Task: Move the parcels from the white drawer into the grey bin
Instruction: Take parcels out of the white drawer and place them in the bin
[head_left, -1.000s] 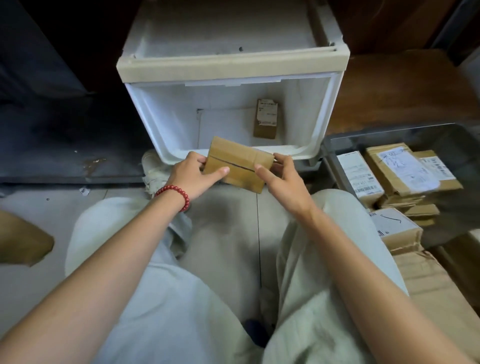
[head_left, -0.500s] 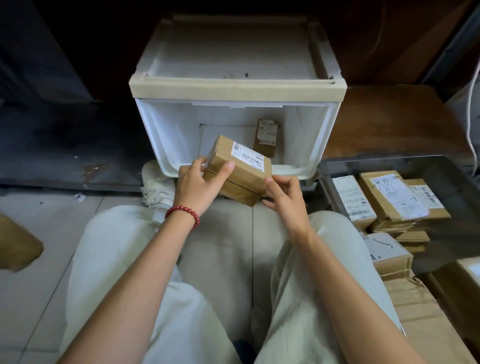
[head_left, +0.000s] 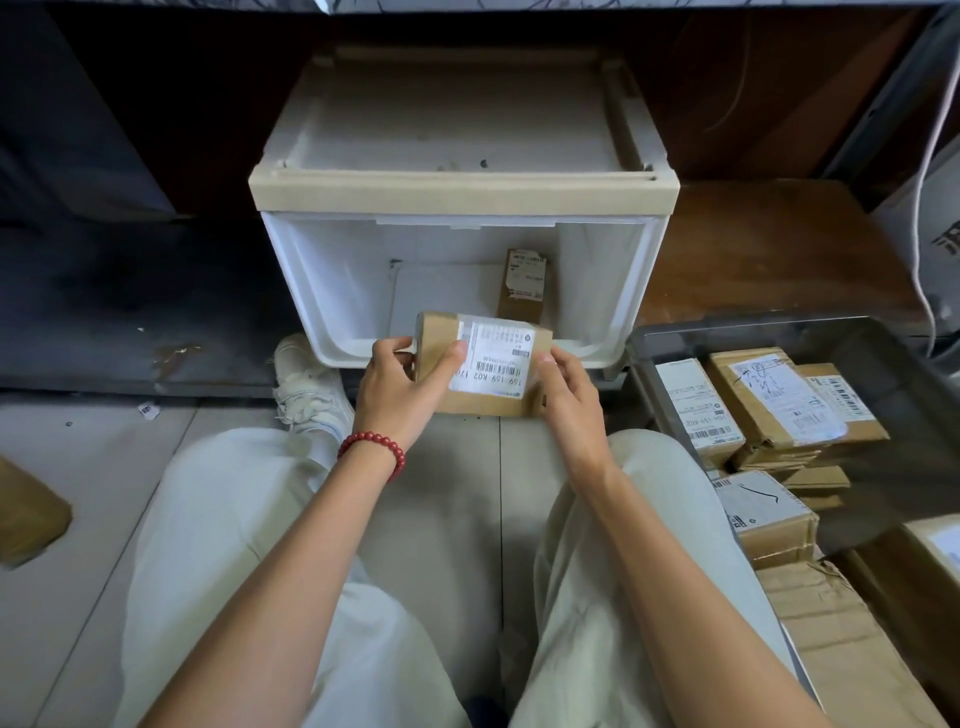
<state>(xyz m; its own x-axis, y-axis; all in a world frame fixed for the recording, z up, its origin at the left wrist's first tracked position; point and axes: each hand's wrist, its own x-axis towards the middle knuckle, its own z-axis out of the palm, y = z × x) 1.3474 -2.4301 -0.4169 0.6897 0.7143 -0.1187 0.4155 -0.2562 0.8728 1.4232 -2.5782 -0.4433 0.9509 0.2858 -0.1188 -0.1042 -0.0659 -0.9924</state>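
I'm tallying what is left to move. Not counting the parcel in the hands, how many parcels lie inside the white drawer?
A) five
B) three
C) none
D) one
D: only one small parcel lies on the floor of the white drawer. The left hand and right hand hold the labelled parcel at its front rim.

So the parcel (head_left: 483, 371) got flipped. A second ago only the plain taped cardboard side faced up, half a second ago it was tipped with the label just showing, and now the white label (head_left: 496, 358) faces straight up at the camera. The left hand (head_left: 400, 387) has moved its thumb onto the label's edge, and the right hand (head_left: 563, 395) seems to have slid to the parcel's right end, though its fingers are hidden behind.
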